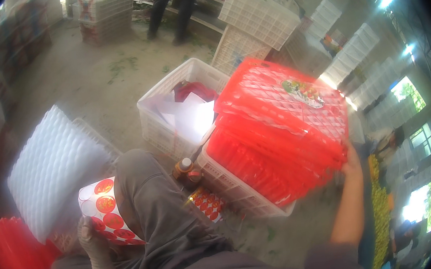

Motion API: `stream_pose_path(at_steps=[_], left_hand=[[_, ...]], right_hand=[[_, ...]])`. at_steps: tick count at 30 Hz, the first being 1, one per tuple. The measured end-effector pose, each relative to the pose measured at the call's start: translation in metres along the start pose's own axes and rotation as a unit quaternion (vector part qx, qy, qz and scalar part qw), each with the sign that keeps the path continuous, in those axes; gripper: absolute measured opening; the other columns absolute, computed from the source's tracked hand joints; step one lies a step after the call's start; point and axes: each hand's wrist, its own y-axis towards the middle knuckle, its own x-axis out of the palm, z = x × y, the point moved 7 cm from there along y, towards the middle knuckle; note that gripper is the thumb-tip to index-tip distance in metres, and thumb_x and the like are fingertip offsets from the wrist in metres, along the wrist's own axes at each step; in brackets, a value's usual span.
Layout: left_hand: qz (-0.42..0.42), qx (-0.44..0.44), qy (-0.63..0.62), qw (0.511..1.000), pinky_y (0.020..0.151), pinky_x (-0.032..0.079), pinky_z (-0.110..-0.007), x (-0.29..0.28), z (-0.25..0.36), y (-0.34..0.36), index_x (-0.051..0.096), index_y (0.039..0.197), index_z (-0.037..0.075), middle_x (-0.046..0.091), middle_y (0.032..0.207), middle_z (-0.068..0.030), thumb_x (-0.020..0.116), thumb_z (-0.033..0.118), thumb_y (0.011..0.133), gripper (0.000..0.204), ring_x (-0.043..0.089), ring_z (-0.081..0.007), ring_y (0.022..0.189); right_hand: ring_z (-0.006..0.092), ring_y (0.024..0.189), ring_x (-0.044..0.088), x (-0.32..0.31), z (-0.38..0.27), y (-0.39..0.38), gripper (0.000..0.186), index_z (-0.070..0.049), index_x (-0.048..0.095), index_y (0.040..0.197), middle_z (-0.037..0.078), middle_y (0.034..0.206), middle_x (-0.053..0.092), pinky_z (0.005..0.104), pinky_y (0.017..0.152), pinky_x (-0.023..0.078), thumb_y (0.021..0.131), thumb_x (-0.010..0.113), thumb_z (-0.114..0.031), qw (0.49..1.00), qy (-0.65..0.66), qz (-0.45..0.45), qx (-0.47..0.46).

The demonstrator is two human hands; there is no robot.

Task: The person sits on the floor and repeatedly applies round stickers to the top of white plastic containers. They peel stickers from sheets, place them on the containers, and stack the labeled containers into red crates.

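My left hand (93,243), in a pale glove, is closed on the edge of a white sticker sheet (106,204) with rows of round red stickers. The sheet rests curved against my bent knee. At the right, my bare right hand (352,162) is at the corner of a red plastic packaging sheet (280,91) with a diamond pattern and an oval fruit label. Its fingers are partly hidden behind the red edge, which they seem to grip. Under it, a thick stack of similar red sheets (247,154) fills a white plastic crate (247,194).
A white crate (156,128) with papers stands ahead. Beside my leg are a brown bottle (184,166) and a roll of red stickers (206,204). White padded sheets (58,164) and red plastic (24,265) lie left. Crates (260,13) and a person's legs (173,8) are beyond.
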Motion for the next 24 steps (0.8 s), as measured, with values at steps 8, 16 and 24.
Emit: stream_pose_path(at_steps=[8,16,24], left_hand=[[-0.074,0.056,0.075,0.993,0.061,0.041,-0.034,0.036,0.039,0.017,0.054,0.083,0.003,0.052,0.075,-0.0077,0.042,0.007,0.097,0.019,0.052,-0.0222,0.068],[-0.163,-0.186,-0.218,0.944,0.063,0.043,-0.028,0.106,0.091,0.041,0.053,0.075,0.004,0.053,0.071,-0.0025,0.045,0.023,0.098,0.031,0.051,-0.0129,0.065],[-0.208,-0.288,-0.354,0.865,0.061,0.041,-0.025,0.178,0.145,0.049,0.058,0.072,0.006,0.058,0.066,-0.0018,0.06,0.04,0.089,0.037,0.053,-0.0112,0.061]], right_hand=[[0.0228,0.093,0.068,-0.016,-0.039,0.013,0.04,-0.004,0.059,0.12,0.009,0.106,0.068,0.0393,0.082,0.057,0.088,0.07,-0.025,0.985,0.038,0.009,-0.167],[0.0311,0.114,0.061,-0.04,-0.078,0.058,0.048,-0.001,0.053,0.13,0.015,0.127,0.061,0.0461,0.096,0.051,0.092,0.065,-0.029,0.955,0.185,-0.071,-0.222],[0.0298,0.114,0.061,-0.083,-0.123,0.128,0.046,-0.003,0.055,0.129,0.014,0.127,0.062,0.046,0.096,0.051,0.093,0.062,-0.031,0.924,0.234,-0.068,-0.295]])
